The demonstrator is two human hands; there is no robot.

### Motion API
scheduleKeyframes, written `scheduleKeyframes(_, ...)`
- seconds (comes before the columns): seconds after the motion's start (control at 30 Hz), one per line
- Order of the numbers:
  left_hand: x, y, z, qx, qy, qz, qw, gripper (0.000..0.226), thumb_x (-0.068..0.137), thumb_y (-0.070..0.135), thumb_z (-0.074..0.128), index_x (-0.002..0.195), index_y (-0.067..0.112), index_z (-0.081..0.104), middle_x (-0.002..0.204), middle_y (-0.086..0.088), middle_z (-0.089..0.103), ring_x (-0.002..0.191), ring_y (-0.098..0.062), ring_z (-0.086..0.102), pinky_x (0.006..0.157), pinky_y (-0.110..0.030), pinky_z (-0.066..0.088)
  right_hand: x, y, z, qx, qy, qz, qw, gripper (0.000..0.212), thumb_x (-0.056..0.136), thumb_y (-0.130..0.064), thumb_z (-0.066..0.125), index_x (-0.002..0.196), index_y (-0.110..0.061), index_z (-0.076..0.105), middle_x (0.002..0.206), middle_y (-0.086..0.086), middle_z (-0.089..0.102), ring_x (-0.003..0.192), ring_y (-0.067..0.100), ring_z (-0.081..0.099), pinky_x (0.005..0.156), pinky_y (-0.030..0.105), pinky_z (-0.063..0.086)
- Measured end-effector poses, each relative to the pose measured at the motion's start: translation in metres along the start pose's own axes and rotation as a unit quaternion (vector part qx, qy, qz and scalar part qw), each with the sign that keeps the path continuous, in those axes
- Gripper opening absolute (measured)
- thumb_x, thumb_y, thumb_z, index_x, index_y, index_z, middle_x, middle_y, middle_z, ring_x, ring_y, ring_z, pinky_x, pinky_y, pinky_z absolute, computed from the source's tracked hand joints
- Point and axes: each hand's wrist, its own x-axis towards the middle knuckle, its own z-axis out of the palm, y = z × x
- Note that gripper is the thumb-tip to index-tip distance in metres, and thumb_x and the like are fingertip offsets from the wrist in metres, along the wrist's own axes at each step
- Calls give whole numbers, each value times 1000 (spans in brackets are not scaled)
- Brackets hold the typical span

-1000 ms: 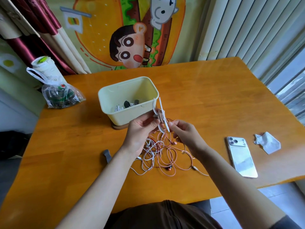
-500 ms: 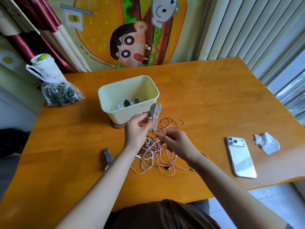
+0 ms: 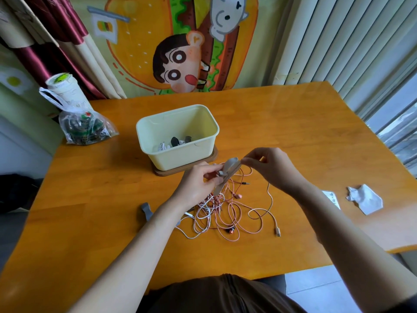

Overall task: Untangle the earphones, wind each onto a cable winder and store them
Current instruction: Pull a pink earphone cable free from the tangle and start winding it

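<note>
Roughly midway, I judge: left hand [image 3: 198, 185] grips a grey cable winder [image 3: 230, 166], right hand [image 3: 272, 170] pinches its tip; pink and white earphones [image 3: 212, 206] lie tangled on the tabletop [image 3: 293, 132], some items already in the cream bin [image 3: 180, 158]

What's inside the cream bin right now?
At the bottom of the cream bin lie a white wound cable and two dark winder pieces. The bin's near wall covers the rest of the floor, so a full count isn't possible.
</note>
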Motion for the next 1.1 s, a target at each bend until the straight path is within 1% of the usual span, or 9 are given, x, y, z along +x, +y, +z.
scheduleKeyframes(0.1,0,0,-1,-10,-14,-8,1000,32,91,11,62,122,19,65,106,-3,65,94,-11,61,82,-18,50,1,-3,-1,6,15,-6,1000,16,89,-24,63,91,-10,70,77,-5,60,60,1,49,53,6,38)
scheduleKeyframes(0.23,0,-2,-4,-35,-31,-11,999,22,94,11,58,110,21,68,97,5,70,86,-3,62,77,-16,49,1,-6,-2,14,46,-23,999,15,88,-23,63,92,-10,69,80,-6,59,64,0,50,57,6,40)
scheduleKeyframes(0.4,-2,-2,-2,-43,-86,2,995,31,94,12,57,123,19,63,116,6,66,106,-11,60,90,-19,48,6,-3,1,24,68,-21,997,14,88,-23,64,90,-11,70,81,-5,60,65,0,50,56,5,37)
scheduleKeyframes(0.5,-5,1,-2,-131,-90,9,987,32,93,8,58,124,18,62,118,8,66,114,-6,59,95,-16,45,10,3,2,59,58,11,996,11,87,-24,66,86,-14,69,75,-7,59,62,1,49,54,6,36)
scheduleKeyframes(0.6,-5,5,-1,-232,-62,17,971,31,92,7,58,116,25,65,116,7,69,115,-9,60,99,-23,45,9,8,9,113,48,39,992,14,86,-26,66,81,-13,69,61,-12,52,51,1,42,49,11,32)
scheduleKeyframes(0.73,-1,14,1,-331,-2,9,944,28,91,3,56,110,22,66,108,7,71,111,-10,62,91,-21,48,-5,6,36,225,-34,89,970,27,95,-26,54,74,-12,64,57,-1,46,52,11,36,47,21,28)
scheduleKeyframes(0.83,1,10,4,-340,37,-13,939,31,93,4,55,112,25,66,115,2,70,115,-20,61,98,-36,46,-15,-2,53,289,-60,103,950,30,99,-21,46,74,-13,61,55,-6,47,51,8,37,47,20,30)
scheduleKeyframes(0.93,0,5,6,-376,74,-49,922,29,94,6,54,113,25,66,116,-2,69,115,-26,61,95,-40,47,-20,-7,64,304,-53,104,946,30,99,-15,44,74,-14,59,59,-6,53,50,8,38,47,19,30)
scheduleKeyframes(1.1,3,0,4,-374,133,-54,916,29,94,4,54,108,27,66,112,1,70,112,-17,62,97,-30,48,-29,-12,78,244,-53,78,965,25,99,-16,46,83,-20,65,60,-5,54,46,6,41,45,17,33)
